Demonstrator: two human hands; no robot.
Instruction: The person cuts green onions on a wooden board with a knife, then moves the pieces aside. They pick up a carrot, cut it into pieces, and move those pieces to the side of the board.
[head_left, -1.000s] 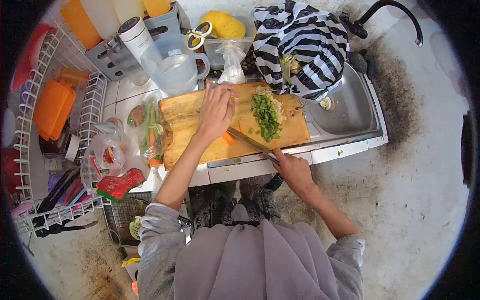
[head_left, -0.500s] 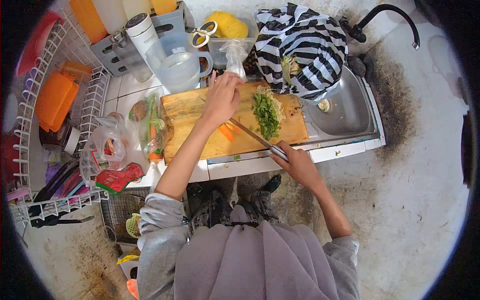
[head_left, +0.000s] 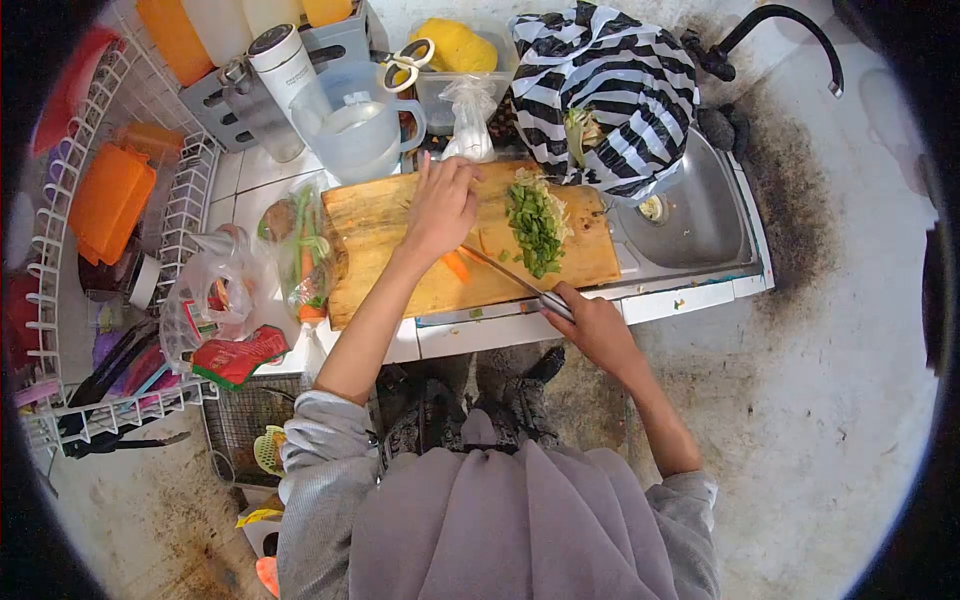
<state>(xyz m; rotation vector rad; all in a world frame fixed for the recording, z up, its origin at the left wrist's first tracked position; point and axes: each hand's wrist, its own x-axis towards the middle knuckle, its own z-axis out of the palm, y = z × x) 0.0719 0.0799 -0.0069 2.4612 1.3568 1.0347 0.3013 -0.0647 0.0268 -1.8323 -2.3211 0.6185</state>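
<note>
My right hand (head_left: 595, 325) is wrapped round the handle of a knife (head_left: 510, 277), whose blade slants up and left over the wooden cutting board (head_left: 370, 240). The tip lies near my left hand (head_left: 443, 208), whose fingers are stretched out and a little apart above the far side of the board. What is under that palm is hidden. Below the blade and my left hand lie a few orange carrot pieces (head_left: 456, 266). Chopped green leaves (head_left: 533, 230) form a heap on the board's right part, with pale shreds (head_left: 558, 215) along its right side.
Right of the board is a steel sink (head_left: 700, 240), with a striped bag (head_left: 650, 110) at its back and a black faucet (head_left: 785, 15). Behind the board stand a clear jug (head_left: 365, 140) and scissors (head_left: 405, 65). Bagged vegetables (head_left: 307, 250) and a dish rack (head_left: 50, 290) are at left.
My left hand has shifted slightly left and down, with its fingers a bit more drawn back from the small plastic bag. The knife and my right hand have barely moved.
</note>
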